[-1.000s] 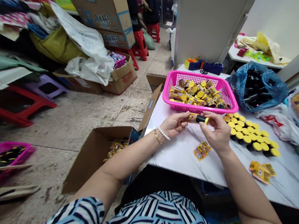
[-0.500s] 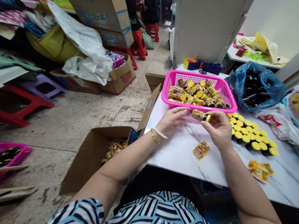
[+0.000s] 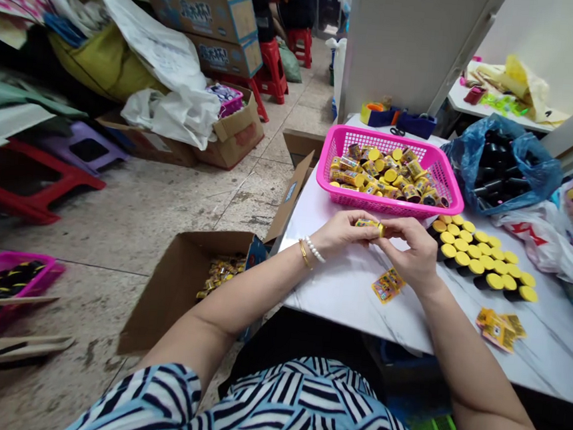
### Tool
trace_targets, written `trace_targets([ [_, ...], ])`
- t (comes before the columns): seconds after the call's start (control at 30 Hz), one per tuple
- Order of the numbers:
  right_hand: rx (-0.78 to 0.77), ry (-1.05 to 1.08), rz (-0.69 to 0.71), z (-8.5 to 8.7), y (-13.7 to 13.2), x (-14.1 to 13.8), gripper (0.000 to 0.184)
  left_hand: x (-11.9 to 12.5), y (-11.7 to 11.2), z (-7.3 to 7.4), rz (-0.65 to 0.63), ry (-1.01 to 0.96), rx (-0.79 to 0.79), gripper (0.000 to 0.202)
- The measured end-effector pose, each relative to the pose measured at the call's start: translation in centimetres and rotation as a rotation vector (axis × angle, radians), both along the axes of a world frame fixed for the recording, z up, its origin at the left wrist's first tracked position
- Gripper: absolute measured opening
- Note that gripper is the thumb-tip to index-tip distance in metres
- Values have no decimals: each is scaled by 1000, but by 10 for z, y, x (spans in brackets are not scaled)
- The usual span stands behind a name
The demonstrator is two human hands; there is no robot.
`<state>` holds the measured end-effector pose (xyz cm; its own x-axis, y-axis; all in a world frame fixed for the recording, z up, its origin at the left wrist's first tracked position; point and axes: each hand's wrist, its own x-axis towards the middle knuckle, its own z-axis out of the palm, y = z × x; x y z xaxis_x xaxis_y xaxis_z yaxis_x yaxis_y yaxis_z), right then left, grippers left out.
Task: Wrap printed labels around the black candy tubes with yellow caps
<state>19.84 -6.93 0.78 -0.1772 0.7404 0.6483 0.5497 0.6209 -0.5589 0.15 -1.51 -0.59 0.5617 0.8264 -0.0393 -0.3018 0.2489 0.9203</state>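
A small labelled canister with a yellow cap (image 3: 368, 225) lies sideways between my two hands, just in front of the pink basket (image 3: 387, 206). My left hand (image 3: 348, 234) is closed around the canister's body, hiding part of it. At its capped end, the fingertips of my right hand (image 3: 410, 250) pinch it. Printed yellow labels (image 3: 387, 286) rest on the table below my right hand. Similar canisters (image 3: 390, 176) fill the basket in a loose heap. Black canisters with yellow caps (image 3: 483, 259) stand upright in rows to the right.
More labels (image 3: 501, 329) lie on the marble-patterned table (image 3: 330, 289). A blue plastic bag of black pieces (image 3: 501, 167) and a white bag (image 3: 545, 241) stand at right. Below left is an open carton (image 3: 159, 297). Tape dispensers (image 3: 415, 124) sit behind the basket.
My left hand has moved right and closed over the canister, which only my right hand held before. The view has shifted slightly.
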Motion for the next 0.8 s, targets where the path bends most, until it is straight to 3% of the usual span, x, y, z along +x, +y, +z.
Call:
trace_targets([
  [0.1,26,-27,34,-2,2,1,24,-1,1,-1,-29,-51,-69,62],
  [0.2,19,-27,5,-8,4,1,23,-1,1,0,-6,-15,-26,61],
  [0.33,-203,158,-43,-19,5,-2,24,0,1,2,53,34,88,58],
  [0.53,-430,384,253,-14,11,7,47,1,0,2,2,126,46,65],
  [0.63,-470,365,330,-13,13,11,37,-1,0,3,-72,53,-8,70],
  [0.8,-371,426,335,-13,12,10,28,-5,-1,6,-186,17,-59,65],
])
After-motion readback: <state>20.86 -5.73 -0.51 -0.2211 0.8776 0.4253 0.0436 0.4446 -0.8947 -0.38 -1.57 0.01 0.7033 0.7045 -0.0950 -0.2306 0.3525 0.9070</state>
